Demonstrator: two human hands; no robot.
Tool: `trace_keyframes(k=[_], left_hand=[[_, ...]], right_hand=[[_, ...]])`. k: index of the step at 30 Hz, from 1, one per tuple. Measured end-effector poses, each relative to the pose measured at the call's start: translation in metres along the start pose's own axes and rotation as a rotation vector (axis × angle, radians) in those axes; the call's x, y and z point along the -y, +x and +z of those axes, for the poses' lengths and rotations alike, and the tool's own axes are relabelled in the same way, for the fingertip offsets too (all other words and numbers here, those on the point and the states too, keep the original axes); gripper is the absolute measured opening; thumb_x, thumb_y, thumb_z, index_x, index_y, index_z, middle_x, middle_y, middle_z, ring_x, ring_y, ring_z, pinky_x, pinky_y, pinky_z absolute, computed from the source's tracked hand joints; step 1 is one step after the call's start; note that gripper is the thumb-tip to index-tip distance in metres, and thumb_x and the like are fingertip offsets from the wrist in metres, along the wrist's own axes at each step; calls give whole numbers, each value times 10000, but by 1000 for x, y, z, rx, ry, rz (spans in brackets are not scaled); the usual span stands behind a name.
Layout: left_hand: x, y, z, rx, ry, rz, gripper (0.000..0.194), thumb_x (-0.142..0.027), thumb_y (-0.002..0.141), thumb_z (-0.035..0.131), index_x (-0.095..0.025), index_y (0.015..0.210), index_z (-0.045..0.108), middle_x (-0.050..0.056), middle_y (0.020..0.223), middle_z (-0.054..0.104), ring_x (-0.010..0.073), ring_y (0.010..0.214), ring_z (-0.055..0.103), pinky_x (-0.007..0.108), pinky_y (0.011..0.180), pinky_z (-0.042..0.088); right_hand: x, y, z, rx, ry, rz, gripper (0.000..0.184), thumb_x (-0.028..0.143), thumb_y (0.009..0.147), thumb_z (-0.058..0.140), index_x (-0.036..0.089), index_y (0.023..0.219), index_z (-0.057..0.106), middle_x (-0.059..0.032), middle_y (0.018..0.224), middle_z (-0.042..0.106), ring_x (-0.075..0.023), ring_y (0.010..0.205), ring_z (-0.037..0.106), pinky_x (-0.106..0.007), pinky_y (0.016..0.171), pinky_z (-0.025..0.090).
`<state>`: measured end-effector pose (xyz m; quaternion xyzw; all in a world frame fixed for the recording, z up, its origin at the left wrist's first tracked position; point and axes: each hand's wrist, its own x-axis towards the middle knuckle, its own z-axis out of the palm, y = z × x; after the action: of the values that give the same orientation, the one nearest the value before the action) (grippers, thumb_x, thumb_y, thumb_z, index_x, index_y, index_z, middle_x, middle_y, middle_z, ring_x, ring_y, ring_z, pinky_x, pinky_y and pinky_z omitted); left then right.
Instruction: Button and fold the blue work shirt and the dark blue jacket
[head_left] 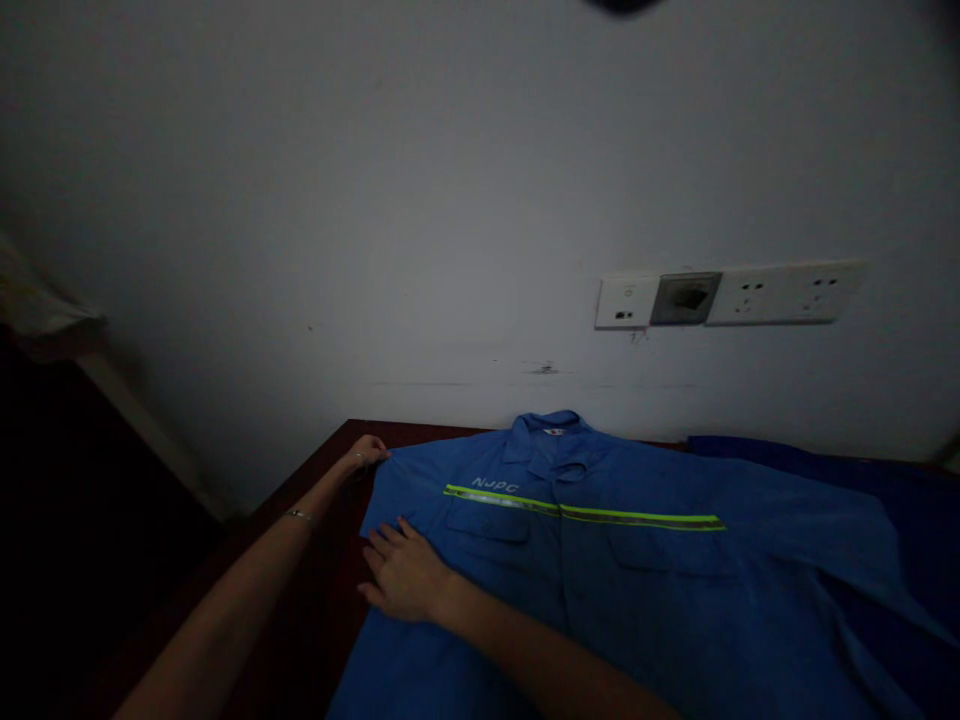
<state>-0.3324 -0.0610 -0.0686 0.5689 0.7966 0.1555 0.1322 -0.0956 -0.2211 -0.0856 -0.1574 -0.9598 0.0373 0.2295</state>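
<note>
Left hand [367,452] pinched blue work shirt [652,620] at outer shoulder edge, seemingly keeping cloth taut; right hand [411,577] lay open, fingers spread, apparently steadying side. Shirt lay front-up on dark red worktop [337,570], collar toward wall [450,220].

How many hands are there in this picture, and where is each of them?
2. The left hand pinches the blue shirt at its far left edge, near the wall; the right hand lies spread on the shirt, nearer the camera.
</note>
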Motion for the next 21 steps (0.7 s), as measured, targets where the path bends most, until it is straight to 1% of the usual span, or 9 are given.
trace_keyframes(k=[3, 5, 6, 8, 11, 13, 15, 18, 21], left_hand=[[-14, -1, -4, -28, 40, -4, 154, -172, 559, 641, -159, 709, 607, 34, 753, 637, 178, 743, 586, 241, 648, 423], [-34, -4, -5, -78, 104, 16, 236, -157, 561, 628, -179, 796, 617, 54, 867, 638, 214, 845, 578, 282, 719, 417], [-47, -6, -4, -111, 154, 44, 261, -157, 578, 612, -191, 836, 619, 60, 910, 633, 226, 887, 569, 303, 753, 410], [-76, -11, 0, -152, 202, 175, 284, -170, 625, 577, -205, 904, 617, 64, 953, 627, 221, 926, 558, 314, 794, 401], [-123, -18, 15, -95, 77, 392, 251, -132, 653, 536, -177, 879, 636, 60, 932, 636, 164, 868, 572, 239, 784, 409], [-153, -22, 30, -47, -100, 423, 207, -105, 658, 510, -144, 800, 655, 56, 844, 654, 145, 798, 578, 216, 756, 417], [-180, -25, 47, -23, -297, 399, 164, -115, 654, 518, -131, 729, 662, 42, 754, 658, 140, 732, 578, 215, 722, 425], [-214, -25, 72, -20, -421, 379, 117, -131, 627, 544, -129, 645, 659, 23, 652, 644, 134, 662, 569, 218, 677, 428], [-240, -21, 93, -62, -510, 346, 100, -141, 607, 551, -128, 602, 650, 19, 603, 626, 130, 624, 561, 218, 646, 426]], right_hand=[[0, 3, -3, 12, 19, 0, 466, 419, 856, 379, 87, 1161, 495, -144, 1246, 491, -249, 1176, 404, -446, 1015, 256], [0, 5, -13, 27, 71, -37, 456, 410, 853, 395, 102, 1176, 488, -137, 1259, 483, -239, 1166, 421, -432, 1003, 277], [-1, 7, -22, 27, 112, -60, 445, 401, 852, 403, 112, 1179, 489, -128, 1261, 483, -225, 1152, 439, -400, 987, 307], [-6, 7, -44, 14, 207, -92, 399, 368, 856, 407, 140, 1169, 507, -99, 1224, 524, -184, 1082, 503, -307, 911, 381], [-26, -2, -84, 8, 308, -69, 300, 307, 872, 384, 187, 1052, 592, -31, 995, 651, -130, 850, 600, -219, 732, 425], [-49, -16, -106, 3, 346, 29, 313, 335, 879, 376, 176, 892, 645, -8, 783, 676, -106, 667, 598, -199, 622, 407], [-79, -36, -122, -73, 382, 198, 411, 388, 889, 343, 149, 748, 647, -5, 632, 645, -89, 551, 560, -188, 557, 385], [-129, -71, -139, -232, 408, 470, 449, 427, 884, 326, 137, 752, 642, -5, 559, 616, -88, 484, 537, -185, 502, 369], [-174, -106, -152, -357, 377, 648, 469, 473, 860, 334, 141, 752, 647, -12, 538, 604, -107, 479, 543, -191, 485, 371]])
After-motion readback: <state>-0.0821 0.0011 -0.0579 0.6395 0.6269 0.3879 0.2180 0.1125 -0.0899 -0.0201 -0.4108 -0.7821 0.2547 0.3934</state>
